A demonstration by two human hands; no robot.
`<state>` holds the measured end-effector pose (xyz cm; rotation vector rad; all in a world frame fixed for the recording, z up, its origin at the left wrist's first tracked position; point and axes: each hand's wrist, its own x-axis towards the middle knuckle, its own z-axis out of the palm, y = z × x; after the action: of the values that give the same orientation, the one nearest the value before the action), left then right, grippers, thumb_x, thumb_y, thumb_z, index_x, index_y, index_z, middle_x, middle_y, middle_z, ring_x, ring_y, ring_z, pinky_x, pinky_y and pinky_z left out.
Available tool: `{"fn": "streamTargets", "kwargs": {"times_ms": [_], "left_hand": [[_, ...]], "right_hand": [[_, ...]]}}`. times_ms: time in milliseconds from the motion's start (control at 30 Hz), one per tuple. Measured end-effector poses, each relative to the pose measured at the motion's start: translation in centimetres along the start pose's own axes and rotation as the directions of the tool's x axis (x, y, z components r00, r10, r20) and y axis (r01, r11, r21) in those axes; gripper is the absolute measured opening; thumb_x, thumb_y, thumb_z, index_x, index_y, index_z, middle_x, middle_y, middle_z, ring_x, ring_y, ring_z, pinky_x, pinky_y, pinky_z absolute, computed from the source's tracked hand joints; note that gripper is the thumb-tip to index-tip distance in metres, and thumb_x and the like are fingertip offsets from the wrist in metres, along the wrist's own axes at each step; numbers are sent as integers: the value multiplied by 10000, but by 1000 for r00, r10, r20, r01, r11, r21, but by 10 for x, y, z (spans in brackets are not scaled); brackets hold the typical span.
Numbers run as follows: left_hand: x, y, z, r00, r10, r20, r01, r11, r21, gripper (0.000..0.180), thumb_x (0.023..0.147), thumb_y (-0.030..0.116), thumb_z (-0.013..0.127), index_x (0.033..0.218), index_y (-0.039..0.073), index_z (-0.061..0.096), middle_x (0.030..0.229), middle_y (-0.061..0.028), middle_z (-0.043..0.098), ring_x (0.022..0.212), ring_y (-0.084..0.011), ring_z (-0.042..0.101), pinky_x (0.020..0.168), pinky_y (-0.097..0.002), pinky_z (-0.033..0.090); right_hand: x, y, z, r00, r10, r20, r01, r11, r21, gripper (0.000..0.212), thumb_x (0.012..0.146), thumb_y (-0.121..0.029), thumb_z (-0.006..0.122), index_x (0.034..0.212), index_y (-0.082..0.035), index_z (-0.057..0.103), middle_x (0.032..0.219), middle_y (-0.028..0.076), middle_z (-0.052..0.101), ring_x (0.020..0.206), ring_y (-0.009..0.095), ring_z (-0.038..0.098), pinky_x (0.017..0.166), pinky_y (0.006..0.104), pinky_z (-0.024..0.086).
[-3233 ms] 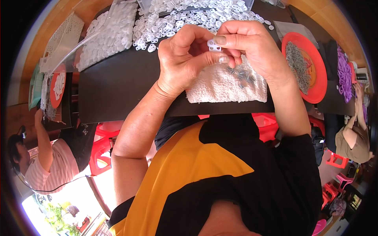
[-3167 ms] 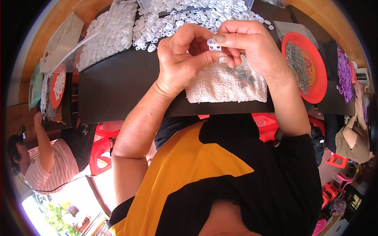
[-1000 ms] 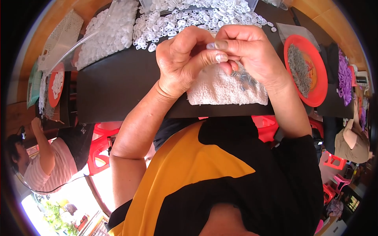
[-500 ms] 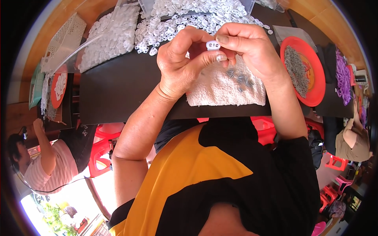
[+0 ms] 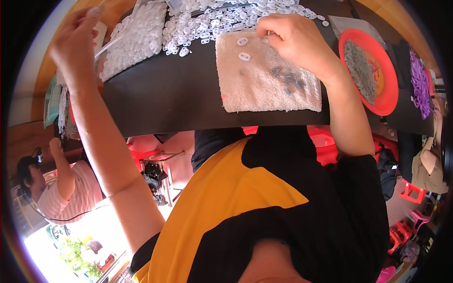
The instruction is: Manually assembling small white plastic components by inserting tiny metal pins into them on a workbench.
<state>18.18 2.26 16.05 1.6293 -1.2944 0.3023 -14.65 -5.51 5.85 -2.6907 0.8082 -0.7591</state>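
A beige cloth (image 5: 257,89) lies on the dark table (image 5: 155,106). Two white oval plastic pieces with holes, one upper (image 5: 242,41) and one lower (image 5: 244,57), rest on its upper left part. Small dark pieces (image 5: 289,79) are scattered on its right side. My right hand (image 5: 297,45) is over the cloth's top edge, fingers curled in and closed; whatever is between the fingertips is hidden. Far to the left, my left hand (image 5: 78,45) is raised beside a clear container of white pieces (image 5: 134,45). Motion blurs its fingers, so I cannot tell whether it holds anything.
A heap of white oval pieces (image 5: 226,23) spreads along the far side. An orange-red tray (image 5: 384,89) with grey strands (image 5: 360,70) stands at the right, and purple strands (image 5: 419,87) lie beyond it. A person (image 5: 66,188) sits at the left, another (image 5: 427,165) at the right.
My hands have parted from around a white oval piece. The left has swung far out to the left; the right stays over the cloth. Two white oval pieces now show on the cloth.
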Motion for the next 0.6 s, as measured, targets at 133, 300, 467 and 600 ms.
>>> {"fn": "streamTargets", "kwargs": {"times_ms": [133,300,467,600], "left_hand": [[-10,-1,6,982,190,19,-186,926,328,302,755,194,784,1027,75,726,827,-13,691,699,-94,619,680,-241,493],[-70,48,55,977,55,205,30,922,-387,156,794,89,740,947,60,733,836,13,703,724,-30,616,570,-169,419],[-116,55,91,745,-34,666,466,741,-483,109,780,68,727,858,-3,697,715,-20,654,619,-59,559,571,-211,464],[-127,71,107,568,-111,816,676,628,-385,158,868,152,658,895,-2,679,717,-36,642,573,-77,556,473,-202,392]], "right_hand": [[5,1,-11,997,70,22,-68,994,-86,90,799,-50,571,867,-45,630,801,104,646,770,290,633,697,393,481],[-5,22,0,1000,-12,14,14,985,-174,153,703,-9,566,802,-67,666,738,134,653,738,329,639,642,422,482],[4,14,3,986,99,134,-67,971,-230,94,743,-33,620,826,-7,584,799,121,622,766,286,623,703,379,477],[3,7,-11,999,13,47,-23,976,214,61,714,-40,612,771,-17,619,704,145,630,668,304,619,620,394,469]]}}
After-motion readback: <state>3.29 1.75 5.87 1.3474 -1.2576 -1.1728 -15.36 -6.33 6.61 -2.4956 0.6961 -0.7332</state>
